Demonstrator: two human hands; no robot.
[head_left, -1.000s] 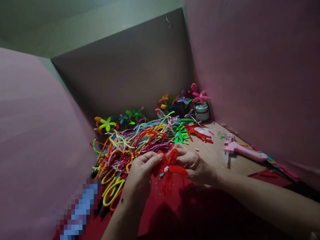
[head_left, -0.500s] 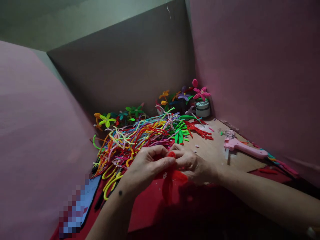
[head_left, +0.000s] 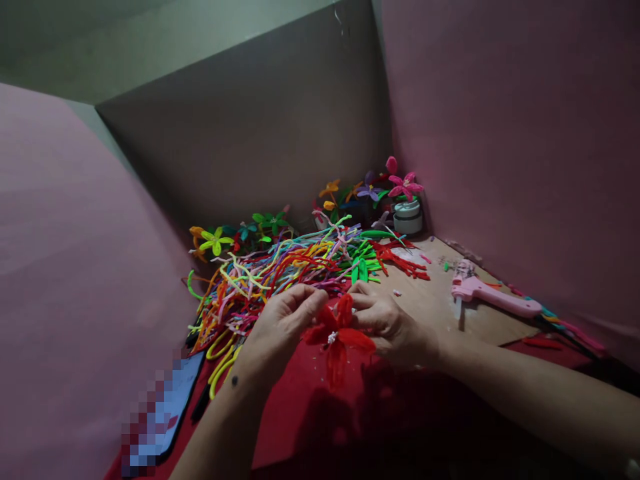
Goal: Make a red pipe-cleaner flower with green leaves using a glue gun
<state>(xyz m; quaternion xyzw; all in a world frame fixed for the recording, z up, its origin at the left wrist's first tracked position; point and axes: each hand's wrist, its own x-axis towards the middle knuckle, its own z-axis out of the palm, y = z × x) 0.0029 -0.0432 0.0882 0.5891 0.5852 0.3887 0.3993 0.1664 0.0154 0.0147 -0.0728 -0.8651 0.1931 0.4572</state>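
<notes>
A red pipe-cleaner flower (head_left: 357, 339) with a small white centre (head_left: 332, 338) is held up in front of me, its long petals spread outward. My right hand (head_left: 393, 327) grips it from behind on the right, fingers bent. Whatever lies inside those fingers is hidden. On the other side, my left hand (head_left: 283, 323) is closed, thumb pressed to forefinger at the flower's upper left petals. Just beyond the hands lies a big heap of coloured pipe cleaners (head_left: 295, 260).
A pink glue gun (head_left: 495, 297) rests on a tan board (head_left: 425, 300) at right. Yellow-handled scissors (head_left: 220, 367) and a phone (head_left: 173, 407) lie left. Pipe-cleaner flowers (head_left: 215, 240) and a lidded grey container (head_left: 407, 218) stand at the back, between pink walls.
The hands have moved apart a little, the left one back to the left. The flower has turned, and its petals and white centre now show openly.
</notes>
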